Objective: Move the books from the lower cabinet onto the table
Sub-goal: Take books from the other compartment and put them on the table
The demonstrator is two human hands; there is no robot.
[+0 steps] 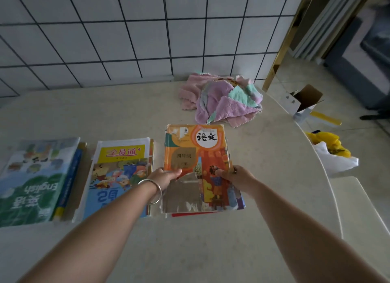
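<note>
Lying at the far left of the pale table (pixel 211 251) is a stack topped by a green English book (pixel 33 183), its title upside down to the camera and its left part cut off by the frame edge; a blue spine and a tan edge show just beside it on the right, too thin to read. Next along sits a second stack topped by a yellow-and-blue workbook (pixel 118 177), whose lower right corner is hidden behind the left forearm; a silver bangle (pixel 153 189) circles that wrist. The left hand (pixel 166 177) grips the left edge of the orange Chinese textbook (pixel 196 162), thumb pressed flat on the cover and the other fingers curled under and out of sight. The textbook tops a third stack on the table, its cover torn and worn along the lower left; red and purple edges of the books beneath peek out at the bottom and right. The right hand (pixel 234 175) pinches the textbook's right edge, thumb on top, the remaining fingers tucked beneath so their spread cannot be told. Beyond the stack lies a heap of pink, lilac and mint cloths (pixel 221 99); off the table's right rim stand an open cardboard box (pixel 306 101) and a white bag with yellow contents (pixel 331 154), both blurred.
</note>
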